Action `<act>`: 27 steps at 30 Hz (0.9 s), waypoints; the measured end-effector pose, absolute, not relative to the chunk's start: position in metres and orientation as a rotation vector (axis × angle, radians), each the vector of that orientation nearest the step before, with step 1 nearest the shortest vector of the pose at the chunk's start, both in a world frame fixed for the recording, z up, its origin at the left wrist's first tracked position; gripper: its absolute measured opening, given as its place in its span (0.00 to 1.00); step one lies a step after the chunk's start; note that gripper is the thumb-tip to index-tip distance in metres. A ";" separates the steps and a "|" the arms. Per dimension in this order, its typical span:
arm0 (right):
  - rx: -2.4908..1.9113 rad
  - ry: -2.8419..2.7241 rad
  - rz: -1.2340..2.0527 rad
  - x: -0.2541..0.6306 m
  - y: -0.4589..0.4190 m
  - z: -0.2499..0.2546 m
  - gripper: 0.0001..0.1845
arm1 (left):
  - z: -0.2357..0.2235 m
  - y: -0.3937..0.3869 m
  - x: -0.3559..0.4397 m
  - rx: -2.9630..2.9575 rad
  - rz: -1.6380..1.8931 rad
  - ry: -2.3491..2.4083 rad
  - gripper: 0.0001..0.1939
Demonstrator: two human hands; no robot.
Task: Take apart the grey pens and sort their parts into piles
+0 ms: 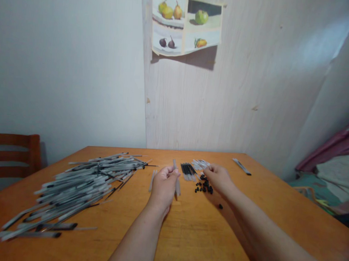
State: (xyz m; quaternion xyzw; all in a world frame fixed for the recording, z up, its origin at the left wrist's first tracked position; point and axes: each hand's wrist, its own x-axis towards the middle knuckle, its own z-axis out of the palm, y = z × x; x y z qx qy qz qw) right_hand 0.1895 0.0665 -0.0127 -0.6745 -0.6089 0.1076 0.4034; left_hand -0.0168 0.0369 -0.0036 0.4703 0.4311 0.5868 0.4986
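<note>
Many black-tipped sticks lie leftward; a pale tube juts above my pinching left grip; my right grip, I can't tell.

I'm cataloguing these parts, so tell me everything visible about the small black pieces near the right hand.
The small black pieces are stubby, dark and plastic-looking. Most lie loose on the wooden table in a cluster beside the right hand; one sits apart, nearer the viewer. Fine detail is blurred, and whether the hand touches any is unclear.
</note>
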 end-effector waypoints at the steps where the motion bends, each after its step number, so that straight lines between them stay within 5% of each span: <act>1: -1.777 -1.597 0.259 0.189 0.071 -0.015 0.11 | -0.004 0.037 -0.017 1.136 1.421 1.049 0.17; 10: -2.081 -1.780 0.248 0.175 0.114 -0.023 0.06 | -0.006 0.039 -0.018 1.107 1.425 1.051 0.18; 27: -2.268 -1.826 0.280 0.155 0.150 -0.026 0.14 | -0.006 0.039 -0.018 1.043 1.441 1.017 0.20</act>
